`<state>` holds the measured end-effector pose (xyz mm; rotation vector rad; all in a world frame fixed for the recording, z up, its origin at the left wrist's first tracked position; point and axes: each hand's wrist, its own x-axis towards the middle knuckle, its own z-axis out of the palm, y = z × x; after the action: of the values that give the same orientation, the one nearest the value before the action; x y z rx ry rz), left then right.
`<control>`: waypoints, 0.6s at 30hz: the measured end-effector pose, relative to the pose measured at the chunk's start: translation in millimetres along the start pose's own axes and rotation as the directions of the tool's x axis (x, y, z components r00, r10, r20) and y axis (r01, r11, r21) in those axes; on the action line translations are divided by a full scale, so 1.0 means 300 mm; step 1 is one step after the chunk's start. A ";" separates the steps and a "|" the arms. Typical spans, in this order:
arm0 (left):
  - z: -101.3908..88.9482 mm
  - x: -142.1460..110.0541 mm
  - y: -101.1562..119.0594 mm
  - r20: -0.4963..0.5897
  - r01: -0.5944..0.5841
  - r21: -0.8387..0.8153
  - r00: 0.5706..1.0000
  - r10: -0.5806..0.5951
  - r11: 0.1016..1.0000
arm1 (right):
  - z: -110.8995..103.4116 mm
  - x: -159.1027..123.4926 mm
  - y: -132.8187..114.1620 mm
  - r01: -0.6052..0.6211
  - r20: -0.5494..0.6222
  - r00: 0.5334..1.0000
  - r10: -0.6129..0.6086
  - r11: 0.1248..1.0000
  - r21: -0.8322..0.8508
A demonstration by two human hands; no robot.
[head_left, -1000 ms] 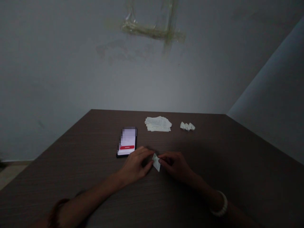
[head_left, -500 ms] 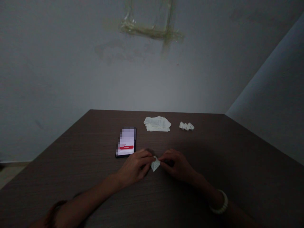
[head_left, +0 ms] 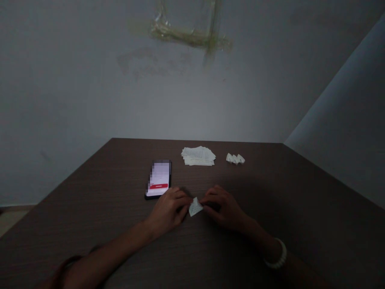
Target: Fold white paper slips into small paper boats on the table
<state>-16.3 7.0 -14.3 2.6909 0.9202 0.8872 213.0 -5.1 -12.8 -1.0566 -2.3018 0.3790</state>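
The small piece of paper [head_left: 195, 208] is held at its edges between the two hands, directly in front of the person and low over the surface [head_left: 120, 160]. Its left edge is met by the fingertips of the left hand [head_left: 171, 208], and its right edge by those of the right hand [head_left: 222, 207]; both are partly curled, with thumb and forefinger brought close together, though how firmly the paper is gripped cannot be told. Neither hand is clearly nearer, since the paper is touched from both sides. Its longer line runs away from the person, with the near corner slanted to the left. A bracelet [head_left: 278, 253] is worn on the right wrist. Just beyond the left hand, a phone [head_left: 159, 176] is laid with its screen lit. Farther off, a pile of papers [head_left: 198, 156] is spread, and to its right three folded papers [head_left: 235, 159] are lined up before the wall [head_left: 192, 104].
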 end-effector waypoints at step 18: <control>-0.015 0.007 0.007 -0.160 -0.055 -0.196 0.987 0.024 0.979 | 0.003 0.022 -0.006 -0.015 -0.028 0.999 0.023 0.965 0.264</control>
<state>-16.6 6.5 -9.1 2.5049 0.7622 1.1491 207.9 -1.1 -10.0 -0.9446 -2.1425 0.6525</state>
